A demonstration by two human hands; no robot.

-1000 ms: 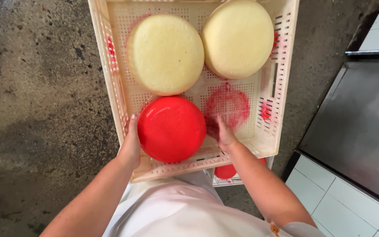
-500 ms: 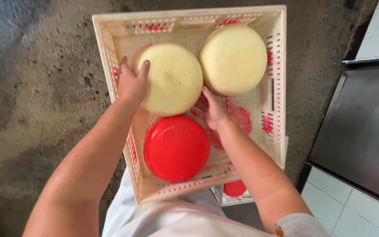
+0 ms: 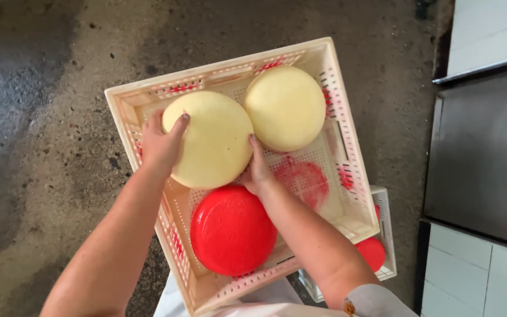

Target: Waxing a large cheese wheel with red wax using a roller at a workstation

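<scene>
Inside the cream plastic crate (image 3: 125, 111) on the concrete floor, I see both hands gripping one pale yellow cheese wheel (image 3: 209, 139). My left hand (image 3: 161, 144) is spread wide and clasps the wheel's left edge, with the thumb lying over the top face. My right hand (image 3: 257, 170) presses the wheel's lower right edge, fingers curled against its side. That wheel sits toward the far left part of the crate and looks tilted, though I cannot tell if it is clear of the crate's bottom.

Just right of the held wheel lies a second pale yellow wheel (image 3: 286, 107), nearly touching it, in the crate's far right corner. Nearer to me than the held wheel rests a red wax-coated wheel (image 3: 232, 230), close under my right wrist. A red smear (image 3: 303, 179) stains the crate's perforated bottom to the right of my right hand.

Partly hidden under the crate's near right corner is a second crate (image 3: 382, 235) holding another red wheel (image 3: 372, 251). To the right of the crate stands a steel counter (image 3: 485, 158) over white tiles (image 3: 476, 276).
</scene>
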